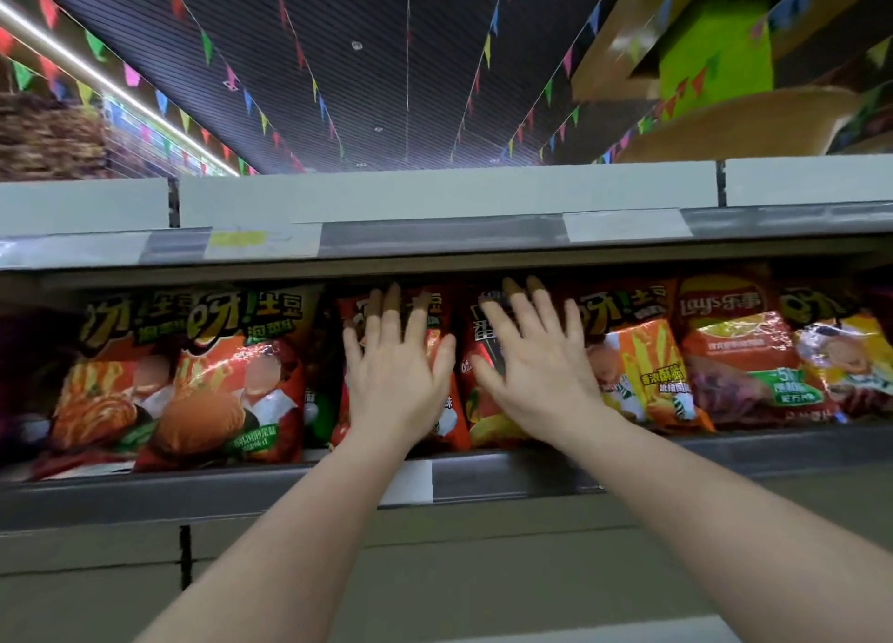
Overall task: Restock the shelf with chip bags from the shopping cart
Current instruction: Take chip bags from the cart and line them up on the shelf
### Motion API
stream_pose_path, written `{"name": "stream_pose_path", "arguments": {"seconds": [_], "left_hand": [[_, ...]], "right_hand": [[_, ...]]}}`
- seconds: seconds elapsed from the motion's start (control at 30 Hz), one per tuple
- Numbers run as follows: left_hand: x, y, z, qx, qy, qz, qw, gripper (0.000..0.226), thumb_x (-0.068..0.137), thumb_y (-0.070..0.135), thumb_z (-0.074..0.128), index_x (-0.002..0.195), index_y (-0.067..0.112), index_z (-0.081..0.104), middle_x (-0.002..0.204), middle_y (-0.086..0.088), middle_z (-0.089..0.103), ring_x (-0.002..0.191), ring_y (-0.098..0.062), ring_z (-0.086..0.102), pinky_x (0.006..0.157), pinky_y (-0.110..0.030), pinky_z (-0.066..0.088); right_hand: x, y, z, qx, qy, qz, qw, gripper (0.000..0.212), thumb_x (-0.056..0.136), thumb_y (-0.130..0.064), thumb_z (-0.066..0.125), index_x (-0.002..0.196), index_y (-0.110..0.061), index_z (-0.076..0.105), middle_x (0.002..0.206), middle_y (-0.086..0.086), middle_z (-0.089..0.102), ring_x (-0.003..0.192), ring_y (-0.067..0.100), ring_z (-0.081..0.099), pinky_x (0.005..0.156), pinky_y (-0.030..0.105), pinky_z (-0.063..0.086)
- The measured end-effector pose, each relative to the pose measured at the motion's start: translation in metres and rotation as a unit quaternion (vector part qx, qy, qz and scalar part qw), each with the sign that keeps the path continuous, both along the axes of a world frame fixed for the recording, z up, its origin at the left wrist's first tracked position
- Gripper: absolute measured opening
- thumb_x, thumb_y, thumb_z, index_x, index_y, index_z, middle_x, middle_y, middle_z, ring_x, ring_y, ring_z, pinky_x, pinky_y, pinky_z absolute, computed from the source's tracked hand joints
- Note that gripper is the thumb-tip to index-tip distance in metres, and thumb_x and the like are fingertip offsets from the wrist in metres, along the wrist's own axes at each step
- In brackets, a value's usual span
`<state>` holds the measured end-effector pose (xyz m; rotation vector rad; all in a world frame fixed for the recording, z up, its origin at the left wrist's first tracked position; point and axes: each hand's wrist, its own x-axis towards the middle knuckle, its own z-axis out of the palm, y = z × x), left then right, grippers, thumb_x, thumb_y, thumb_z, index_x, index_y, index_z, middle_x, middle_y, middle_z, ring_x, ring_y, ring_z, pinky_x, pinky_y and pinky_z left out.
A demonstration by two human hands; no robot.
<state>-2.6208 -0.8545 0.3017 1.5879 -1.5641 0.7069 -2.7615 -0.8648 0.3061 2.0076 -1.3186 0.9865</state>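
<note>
Both hands flat w/ fingers spread, gripping nothing: left hand (396, 362) presses the red chip bag (437, 348) in the middle of the shelf (507, 473), right hand (536, 367) presses the dark-red bag (478, 381) just beside it. Cart not in view. To do this well, I'd push w/ even palm pressure so both bags slide back upright w/o crushing chips, keep them level w/ the orange bags (232, 381) at left & yellow bag (647, 372) at right, labels facing out.
</note>
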Motion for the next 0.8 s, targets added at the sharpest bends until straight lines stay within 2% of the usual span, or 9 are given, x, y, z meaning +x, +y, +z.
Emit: {"name": "stream_pose_path", "arguments": {"seconds": [0.1, 0.17, 0.3, 0.37, 0.6, 0.73, 0.8], "left_hand": [[-0.004, -0.005, -0.01, 0.043, -0.034, 0.044, 0.998, 0.073, 0.089, 0.055, 0.001, 0.148, 0.02, 0.026, 0.151, -0.01, 0.03, 0.142, -0.029, 0.018, 0.116, -0.048, -0.001], [-0.005, -0.01, -0.012, 0.041, -0.058, 0.068, 0.995, 0.069, 0.092, 0.054, 0.002, 0.146, 0.02, 0.028, 0.149, -0.009, 0.034, 0.14, -0.03, 0.021, 0.115, -0.051, -0.001], [-0.005, -0.017, -0.013, 0.062, -0.066, 0.077, 0.993, 0.058, 0.099, 0.052, 0.014, 0.142, 0.018, 0.034, 0.144, -0.009, 0.039, 0.136, -0.029, 0.028, 0.113, -0.053, 0.005], [-0.005, -0.017, -0.013, 0.063, -0.065, 0.079, 0.993, 0.057, 0.098, 0.052, 0.016, 0.141, 0.019, 0.034, 0.143, -0.008, 0.04, 0.135, -0.029, 0.028, 0.113, -0.052, 0.006], [-0.004, -0.017, -0.015, 0.042, -0.053, 0.062, 0.996, 0.058, 0.098, 0.052, 0.016, 0.143, 0.018, 0.031, 0.146, -0.01, 0.035, 0.138, -0.03, 0.023, 0.114, -0.052, 0.002], [-0.004, -0.014, -0.016, 0.003, -0.046, 0.04, 0.998, 0.076, 0.087, 0.054, 0.003, 0.14, 0.014, 0.04, 0.141, -0.014, 0.043, 0.137, -0.032, 0.028, 0.113, -0.055, 0.002], [-0.002, -0.008, -0.014, 0.01, -0.054, 0.034, 0.998, 0.087, 0.078, 0.057, -0.005, 0.144, 0.016, 0.034, 0.146, -0.013, 0.037, 0.14, -0.031, 0.023, 0.113, -0.053, -0.002]], "right_hand": [[-0.002, -0.011, -0.008, 0.023, 0.049, -0.02, 0.998, 0.087, 0.074, -0.059, -0.008, 0.15, -0.025, 0.018, 0.156, 0.007, 0.021, 0.145, 0.027, 0.008, 0.114, 0.052, -0.004], [-0.005, -0.019, -0.015, 0.039, 0.069, -0.045, 0.996, 0.091, 0.071, -0.059, -0.016, 0.15, -0.026, 0.013, 0.157, 0.005, 0.017, 0.145, 0.026, 0.007, 0.114, 0.051, -0.006], [-0.003, -0.023, -0.019, 0.042, 0.05, -0.035, 0.997, 0.091, 0.073, -0.059, -0.012, 0.148, -0.022, 0.025, 0.151, 0.009, 0.03, 0.142, 0.029, 0.019, 0.115, 0.05, 0.002], [-0.002, -0.023, -0.019, 0.042, 0.04, -0.027, 0.998, 0.091, 0.073, -0.059, -0.012, 0.148, -0.022, 0.025, 0.151, 0.009, 0.031, 0.141, 0.029, 0.019, 0.115, 0.049, 0.003], [-0.003, -0.021, -0.02, 0.058, 0.053, -0.045, 0.996, 0.094, 0.067, -0.057, -0.02, 0.151, -0.027, 0.009, 0.158, 0.005, 0.014, 0.146, 0.025, 0.006, 0.115, 0.046, -0.006], [-0.003, -0.018, -0.018, 0.073, 0.063, -0.055, 0.994, 0.095, 0.064, -0.057, -0.023, 0.15, -0.028, 0.004, 0.159, 0.003, 0.008, 0.146, 0.024, 0.0, 0.115, 0.047, -0.008], [-0.003, -0.015, -0.015, 0.075, 0.055, -0.048, 0.995, 0.095, 0.064, -0.06, -0.022, 0.15, -0.029, 0.003, 0.159, 0.003, 0.007, 0.146, 0.024, -0.002, 0.114, 0.049, -0.008]]}}
